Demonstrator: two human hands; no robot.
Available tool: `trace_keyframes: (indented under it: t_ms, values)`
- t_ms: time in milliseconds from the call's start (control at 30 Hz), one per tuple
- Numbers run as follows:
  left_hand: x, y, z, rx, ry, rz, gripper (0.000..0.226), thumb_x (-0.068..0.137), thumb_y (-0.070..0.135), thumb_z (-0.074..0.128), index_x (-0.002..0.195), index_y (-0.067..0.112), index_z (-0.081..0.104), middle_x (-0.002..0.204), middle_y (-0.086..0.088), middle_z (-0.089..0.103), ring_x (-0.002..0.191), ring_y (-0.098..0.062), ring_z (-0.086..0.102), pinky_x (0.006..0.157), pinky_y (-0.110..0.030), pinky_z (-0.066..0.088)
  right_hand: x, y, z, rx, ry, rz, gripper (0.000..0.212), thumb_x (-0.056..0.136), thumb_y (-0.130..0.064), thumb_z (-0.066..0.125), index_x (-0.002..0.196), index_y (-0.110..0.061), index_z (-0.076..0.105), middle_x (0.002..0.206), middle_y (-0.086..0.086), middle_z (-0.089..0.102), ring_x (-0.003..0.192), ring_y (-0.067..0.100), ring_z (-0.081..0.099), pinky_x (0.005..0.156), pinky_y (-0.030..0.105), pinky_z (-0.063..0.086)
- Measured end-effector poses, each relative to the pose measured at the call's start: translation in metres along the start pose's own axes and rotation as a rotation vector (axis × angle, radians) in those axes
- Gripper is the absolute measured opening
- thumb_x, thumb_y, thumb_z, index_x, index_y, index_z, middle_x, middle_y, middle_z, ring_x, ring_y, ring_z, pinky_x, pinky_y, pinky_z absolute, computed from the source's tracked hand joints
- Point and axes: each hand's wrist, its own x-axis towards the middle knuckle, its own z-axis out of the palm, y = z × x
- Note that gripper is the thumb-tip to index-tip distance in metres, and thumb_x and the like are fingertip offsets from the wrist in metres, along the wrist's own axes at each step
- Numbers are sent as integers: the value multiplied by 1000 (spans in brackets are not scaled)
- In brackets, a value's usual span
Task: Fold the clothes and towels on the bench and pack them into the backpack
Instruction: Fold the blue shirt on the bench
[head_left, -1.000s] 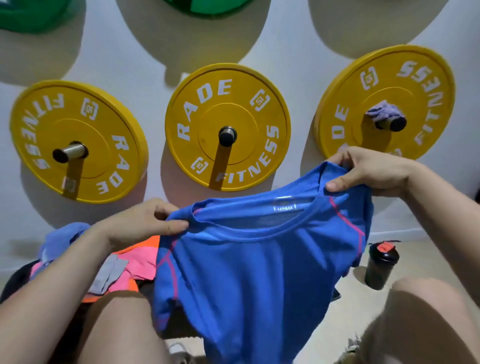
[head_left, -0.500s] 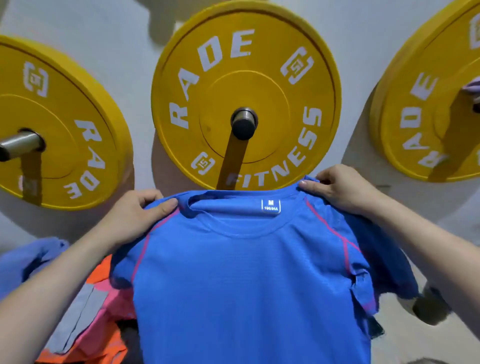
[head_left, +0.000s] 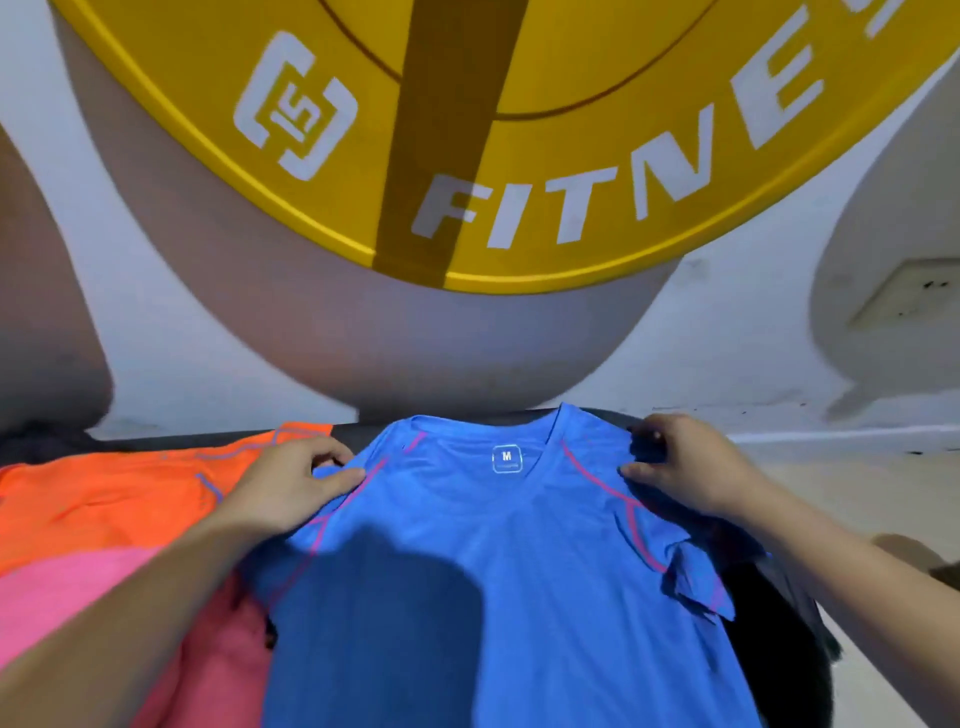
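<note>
Both forearms come in from the bottom corners, wrists low and palms down. We have the left hand (head_left: 291, 486) and the right hand (head_left: 691, 467) on the two shoulders of the blue shirt (head_left: 493, 571). The left hand sits on the shoulder seam beside the orange shirt (head_left: 119, 483), thumb pointing in toward the collar. The right hand mirrors it on the other shoulder, knuckles up, fingers bent.

Vs. 0.5 s ago: we then held the shirt up in the air in front of the yellow weight plate (head_left: 519, 156), body hanging. Now it lies spread on the table (head_left: 353, 431), collar and size label (head_left: 506, 458) toward the far edge, hem running off the bottom of the view. The plate now fills the top of the view, w/ only its lower part showing. Both hands are on the same shoulder spots as before.

Grip, left: thumb and fingers are closed narrow on a small fold of fabric at the shoulder. Grip, right: fingers are curled w/ the thumb alongside, pinching the shoulder edge, also narrow. The sleeve below the right hand is bunched and crumpled.

The orange shirt lies on the left part of the table, touching the blue one by the left hand. A pink garment (head_left: 67, 592) lies nearer to us, partly under the left forearm.
</note>
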Motion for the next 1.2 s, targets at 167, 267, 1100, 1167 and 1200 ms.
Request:
trace_keyframes:
  t_ms: [167, 267, 1100, 1167, 1200]
  values:
    - [3, -7, 2, 101, 88, 42, 20, 88, 26, 65, 70, 31, 58, 67, 10, 62, 66, -11, 58, 65, -33, 45, 9, 1, 10, 74, 158, -31, 9, 91, -23, 58, 87, -15, 56, 81, 7, 63, 86, 33, 61, 67, 33, 39]
    - [5, -8, -5, 180, 210, 38, 12, 94, 35, 55, 85, 28, 57, 75, 0, 67, 80, -30, 64, 67, -37, 48, 18, -3, 7, 90, 214, -82, 10, 97, -28, 48, 90, -21, 46, 80, 13, 64, 82, 36, 59, 69, 39, 46]
    - [42, -19, -21, 510, 261, -74, 21, 92, 42, 49, 84, 25, 59, 82, -7, 68, 86, -33, 64, 69, -38, 46, 53, 26, -40, 173, -93, 261, 67, 62, -72, 64, 96, -14, 68, 98, 7, 65, 94, 25, 59, 82, 35, 46]
    - [36, 5, -10, 548, 214, 72, 11, 88, 32, 55, 95, 26, 62, 96, -6, 61, 96, -32, 60, 76, -40, 46, 39, 38, -51, 197, -214, 317, 83, 44, -79, 70, 106, -25, 63, 107, 3, 61, 103, 23, 57, 86, 34, 44]
    - [32, 24, -4, 509, 168, 186, 12, 86, 27, 55, 96, 26, 62, 94, -3, 59, 94, -29, 60, 74, -39, 48, 32, 48, -53, 259, -249, 353, 88, 39, -78, 75, 109, -27, 61, 105, 3, 62, 100, 21, 57, 80, 31, 46]
